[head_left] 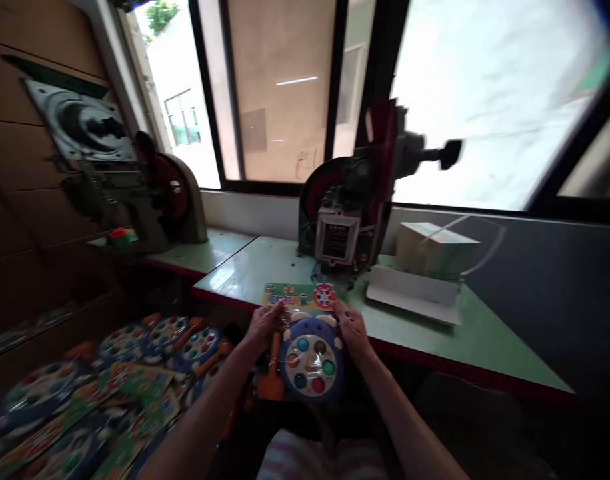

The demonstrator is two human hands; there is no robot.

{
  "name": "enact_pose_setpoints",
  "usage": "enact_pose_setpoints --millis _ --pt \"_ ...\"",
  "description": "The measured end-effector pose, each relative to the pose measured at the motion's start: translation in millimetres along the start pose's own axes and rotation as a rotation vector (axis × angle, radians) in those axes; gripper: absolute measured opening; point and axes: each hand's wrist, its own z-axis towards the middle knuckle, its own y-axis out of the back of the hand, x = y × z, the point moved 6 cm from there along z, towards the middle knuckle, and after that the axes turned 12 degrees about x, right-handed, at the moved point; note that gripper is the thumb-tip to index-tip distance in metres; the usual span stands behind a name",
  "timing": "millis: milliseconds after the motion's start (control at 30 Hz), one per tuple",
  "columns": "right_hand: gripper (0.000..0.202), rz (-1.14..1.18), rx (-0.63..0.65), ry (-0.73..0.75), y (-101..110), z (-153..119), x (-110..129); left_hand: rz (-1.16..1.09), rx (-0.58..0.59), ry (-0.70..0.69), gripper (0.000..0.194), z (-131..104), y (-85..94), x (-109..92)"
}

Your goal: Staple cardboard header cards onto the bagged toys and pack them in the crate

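Note:
Between my hands hangs a bagged toy [312, 357], a round blue animal-faced drum with coloured buttons, and an orange toy hammer [271, 373] beside it. A printed header card [297, 293] tops the clear bag. My left hand [265, 325] grips the card's lower left edge, fingers closed. On the other side my right hand [352, 327] is closed on the right edge, thumb on the card. The card's top reaches the base of a stapling machine [337, 233] on the green table [255, 270]; whether it sits inside the machine cannot be told.
At lower left lies a heap of similar packaged toys [119, 343] with header cards [139, 383]. A white open tray [412, 297] and a stack of cards [437, 247] stand right of the machine. Another machine [159, 193] is at left, by the windows.

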Motion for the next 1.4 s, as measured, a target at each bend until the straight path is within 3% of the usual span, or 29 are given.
enact_pose_setpoints --millis 67,233,400,567,833,1100,1267,1400 --pt "0.059 -0.137 -0.094 0.014 1 -20 -5 -0.042 -0.050 0.021 0.049 -19 8.9 25" --pt "0.056 -0.306 -0.111 -0.074 -2 -61 -33 -0.110 -0.122 0.067 0.051 -66 27.7 73" --pt "0.055 -0.295 -0.126 -0.254 1 -83 -61 -0.114 -0.091 0.105 0.048 -115 38.3 95" --pt "0.053 -0.249 -0.193 -0.368 -6 -93 -69 -0.069 -0.087 0.123 0.048 -167 49.5 104" --pt "0.058 -0.085 -0.021 -0.373 -78 -102 -93 0.092 -0.164 0.054 0.062 -230 84.3 82" --pt "0.069 0.133 0.367 -0.312 -165 -116 -96 0.076 -0.394 0.042 0.087 -285 141.9 61" --pt "0.086 0.198 0.521 -0.351 -194 -130 -98 0.135 -0.452 0.011 0.095 -317 179.8 32" --pt "0.084 0.192 0.537 -0.397 -193 -136 -117 0.226 -0.587 0.015 0.097 -356 232.3 -10"
